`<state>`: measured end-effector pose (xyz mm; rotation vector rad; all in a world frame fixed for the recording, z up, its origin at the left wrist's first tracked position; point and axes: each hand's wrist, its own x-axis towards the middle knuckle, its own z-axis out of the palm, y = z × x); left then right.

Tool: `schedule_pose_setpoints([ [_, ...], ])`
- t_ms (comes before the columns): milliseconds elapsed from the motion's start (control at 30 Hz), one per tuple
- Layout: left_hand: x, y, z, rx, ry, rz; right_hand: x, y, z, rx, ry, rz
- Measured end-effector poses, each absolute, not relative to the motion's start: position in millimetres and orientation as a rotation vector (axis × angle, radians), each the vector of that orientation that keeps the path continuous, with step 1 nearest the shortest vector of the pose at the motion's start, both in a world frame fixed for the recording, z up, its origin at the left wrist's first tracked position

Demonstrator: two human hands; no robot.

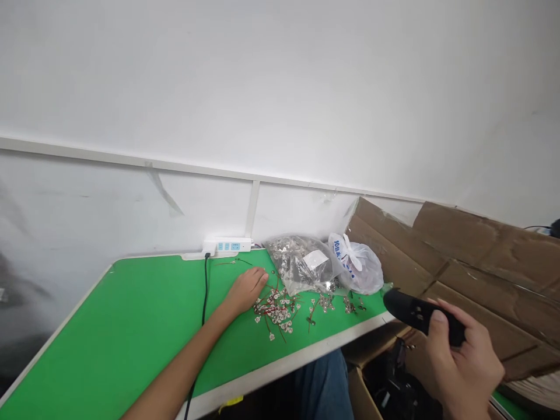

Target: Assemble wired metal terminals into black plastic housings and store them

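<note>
Two hands were in view, and both were the person's own. The left hand [247, 291] lay palm down on the green table [109, 326], its fingers loosely together and pinching nothing, with the fingertips just beside the far end of one heap of small metal pieces [277, 309]. Those pieces, trailing thin brown wires, were too many and too small to count; they lay in one main heap near the table's front edge, with two smaller clusters to its right. The right hand [464, 356] was off the table, past its right end, curled around one black tool [415, 312] with the fingers wrapped over it. Along the back edge of the table stood one white power strip [227, 245], its black cord [205, 291] running down across the tabletop. Two bags sat at the back right corner: one clear bag of metal parts [300, 262] and one white plastic bag [356, 265] beside it. Brown cardboard sheets [476, 251] leaned to the right, above one cardboard box [363, 391] under the table.
</note>
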<state>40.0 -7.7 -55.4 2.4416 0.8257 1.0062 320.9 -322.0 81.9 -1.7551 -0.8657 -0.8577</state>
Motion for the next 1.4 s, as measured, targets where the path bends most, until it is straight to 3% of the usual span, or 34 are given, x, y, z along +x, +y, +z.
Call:
schedule_pose_setpoints([
  [133, 36.4, -11.8, -45.3, 2.159, 0.783, 1.044, 299.7, -283.9, 107.8, -1.558, -0.908, -0.782],
  [300, 29.5, -16.9, -30.8, 1.803, 0.696, 1.054, 272.0, -216.6, 137.2, -1.237, -0.936, -0.414],
  [467, 17.7, -17.0, -20.6, 1.773, 0.675, 1.177, 225.5, -137.7, 151.1, -1.094, -1.037, -0.197],
  [833, -7.3, -5.7, -15.4, 2.23, 0.865, 1.576, 138.5, -42.3, 135.4, -0.977, -1.093, 0.001],
  [1400, 0.7, -0.9, -32.5, 2.265, 0.818, 1.484, 129.1, -32.9, 110.3, -1.022, -0.982, 0.127],
])
